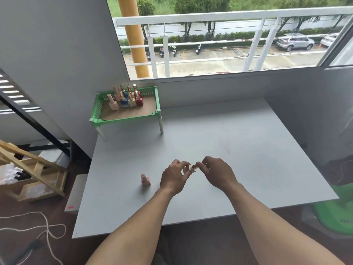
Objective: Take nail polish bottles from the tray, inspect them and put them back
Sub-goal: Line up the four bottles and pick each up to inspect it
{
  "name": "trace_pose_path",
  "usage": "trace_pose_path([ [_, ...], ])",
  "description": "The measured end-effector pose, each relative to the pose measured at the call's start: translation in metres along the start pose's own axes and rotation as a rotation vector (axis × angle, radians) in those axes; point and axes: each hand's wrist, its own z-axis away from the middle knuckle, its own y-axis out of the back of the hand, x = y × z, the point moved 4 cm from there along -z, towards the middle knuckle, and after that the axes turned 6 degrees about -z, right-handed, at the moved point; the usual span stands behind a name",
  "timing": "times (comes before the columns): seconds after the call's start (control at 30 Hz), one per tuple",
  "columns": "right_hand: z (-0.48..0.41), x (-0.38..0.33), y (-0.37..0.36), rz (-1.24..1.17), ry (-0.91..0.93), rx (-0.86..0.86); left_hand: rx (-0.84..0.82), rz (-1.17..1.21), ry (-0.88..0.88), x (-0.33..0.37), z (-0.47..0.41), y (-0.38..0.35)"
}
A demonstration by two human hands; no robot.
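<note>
Pale glass, a small nail polish bottle (188, 169), lies sideways between both hands above the grey table (229, 150). The left hand (174, 176) is closed round its square body, and the right hand (217, 173) pinches the slim gold cap (195, 166) with its fingertips (199, 165), so the bottle is clamped at both ends. Whether the cap is being twisted I cannot tell.

Such a bottle is probably light but hard, smooth and breakable, so the flat sides of the body look like the safest place to hold it; the thin cap gives less to grip and could loosen.

Just left of the hands a pink bottle (145, 180) stands upright on the table, out of the tray. Further off, at the back left corner, the green tray (157, 100) on its white legs holds the other bottles (126, 97), upright and crowded toward its rear left, with bare floor in front for returns.
</note>
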Motion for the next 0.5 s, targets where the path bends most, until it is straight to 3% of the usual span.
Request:
trace_pose_path([
  [0.5,0.001,0.009,-0.005,-0.017,-0.002,-0.051,-0.048,0.047,-0.005,-0.002,-0.004,-0.015],
])
